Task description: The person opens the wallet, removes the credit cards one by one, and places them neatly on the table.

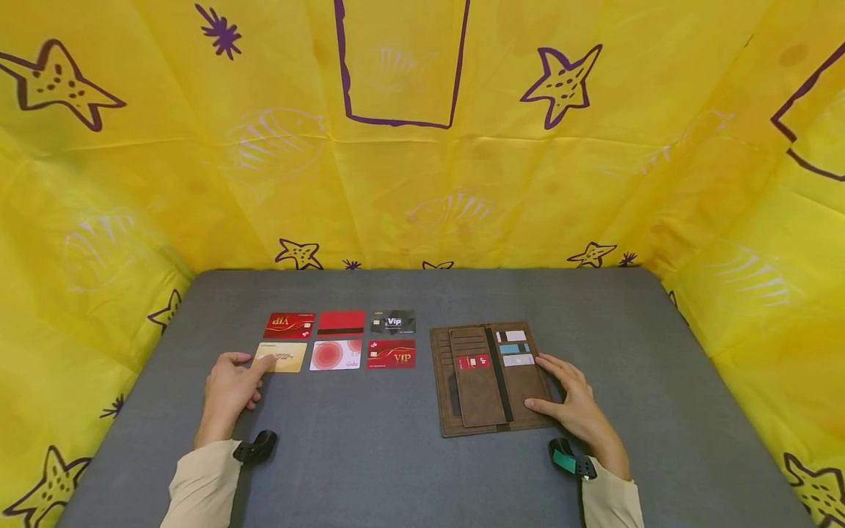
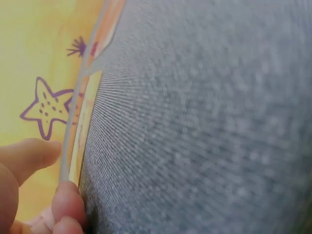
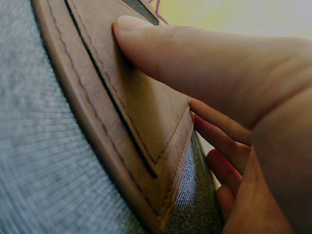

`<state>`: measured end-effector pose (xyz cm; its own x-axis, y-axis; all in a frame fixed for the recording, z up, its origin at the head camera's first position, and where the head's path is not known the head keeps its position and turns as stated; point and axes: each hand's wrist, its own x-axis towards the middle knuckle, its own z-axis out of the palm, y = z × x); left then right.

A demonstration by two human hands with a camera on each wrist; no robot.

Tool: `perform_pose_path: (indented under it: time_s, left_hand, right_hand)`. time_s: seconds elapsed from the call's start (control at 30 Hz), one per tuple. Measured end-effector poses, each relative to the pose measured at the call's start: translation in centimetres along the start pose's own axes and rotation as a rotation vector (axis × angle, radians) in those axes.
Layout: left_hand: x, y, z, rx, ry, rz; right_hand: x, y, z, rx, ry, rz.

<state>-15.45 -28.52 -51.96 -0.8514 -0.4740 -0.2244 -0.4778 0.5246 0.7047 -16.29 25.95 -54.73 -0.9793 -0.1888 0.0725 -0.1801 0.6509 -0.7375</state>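
Observation:
A gold card [image 1: 290, 357] lies at the near left of two rows of cards. My left hand [image 1: 232, 385] pinches its left end, thumb over the face and fingertips [image 2: 68, 202] at the edge. Toward the right lies an open brown wallet [image 1: 478, 402], its cover spread flat. My right hand [image 1: 581, 407] holds the wallet's right side; the thumb [image 3: 165, 48] rests on the leather, with the other fingers along the outer edge. In the wallet's slots sit a red card [image 1: 474, 361], a white card [image 1: 511, 336], a blue card [image 1: 513, 349] and a pale card [image 1: 518, 360].
Beside the gold card are a white card with red circles [image 1: 335, 355] and a red VIP card [image 1: 391, 354]. Behind them lie another red VIP card [image 1: 289, 325], a red card with a black stripe [image 1: 340, 323] and a dark Vip card [image 1: 392, 322]. Yellow cloth surrounds the grey table [image 1: 370, 469].

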Motion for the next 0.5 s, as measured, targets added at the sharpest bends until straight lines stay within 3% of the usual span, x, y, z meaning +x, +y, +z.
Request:
perform_pose_path:
  time_s: [0.13, 0.3, 0.5]
  left_hand:
    - [-0.1, -0.1, 0.0, -0.066, 0.012, -0.015]
    - [-0.2, 0.3, 0.1, -0.09, 0.021, 0.013]
    - [-0.7, 1.2, 0.1, -0.077, -0.032, 0.078]
  right_hand:
    - [0.0, 0.0, 0.0, -0.002, -0.003, 0.004]
    - [0.0, -0.2, -0.1, 0.001, -0.011, 0.012]
    - [0.0, -0.3, -0.2, 0.011, -0.02, 0.027]
